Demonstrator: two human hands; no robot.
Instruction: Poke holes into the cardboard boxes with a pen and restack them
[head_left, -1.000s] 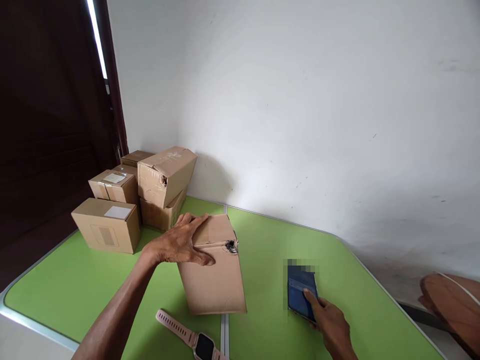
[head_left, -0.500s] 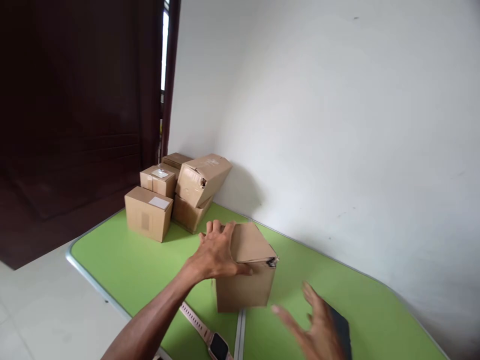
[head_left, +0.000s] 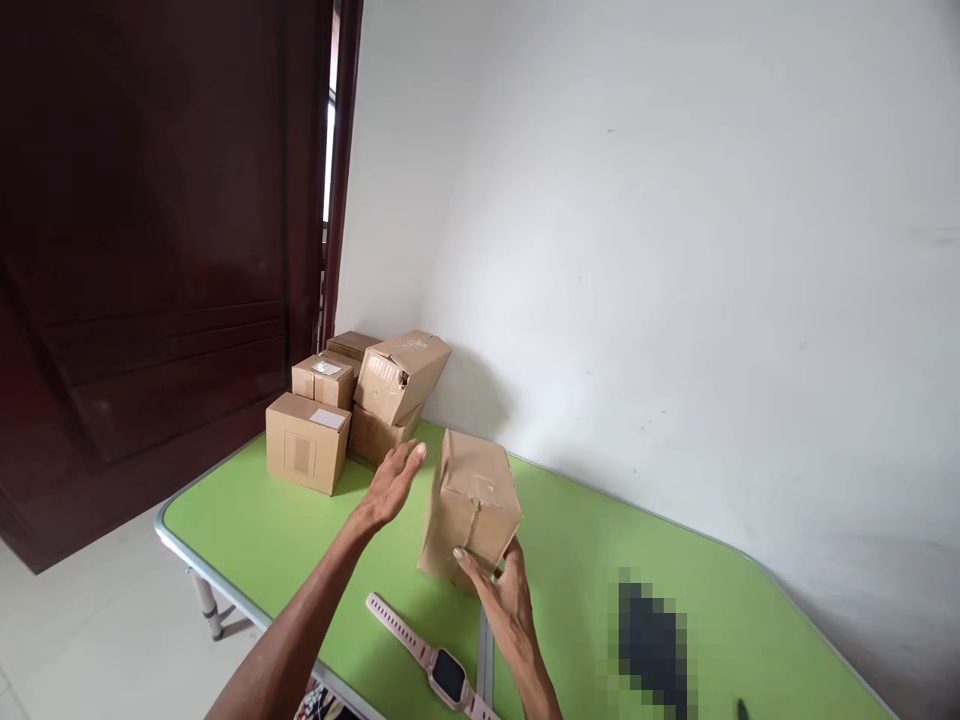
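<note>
Taking the box we are handling as the centre of a clock, with twelve toward the wall, we see the grasp has swapped sides. A second ago our left hand was clamped over the box and our right was holding the phone; now our right hand (head_left: 510,605) has hold of the cardboard box (head_left: 469,500) from about five o'clock, thumb on the near end and fingers round the side. Our left hand (head_left: 388,487) has let go and stands at nine o'clock, fingers extended, holding nothing, just beside the box. The box has been turned too: a taped top and a seam face us, and the torn corner no longer shows. It sits tilted above the middle of the green table (head_left: 615,520); we cannot tell whether its bottom touches. The phone (head_left: 652,640), blurred over, lies at four o'clock, and the watch (head_left: 448,675) at six. The other boxes (head_left: 386,385) are grouped at ten. We judge that the right hand alone now steadies the box, leaving the left free.
</note>
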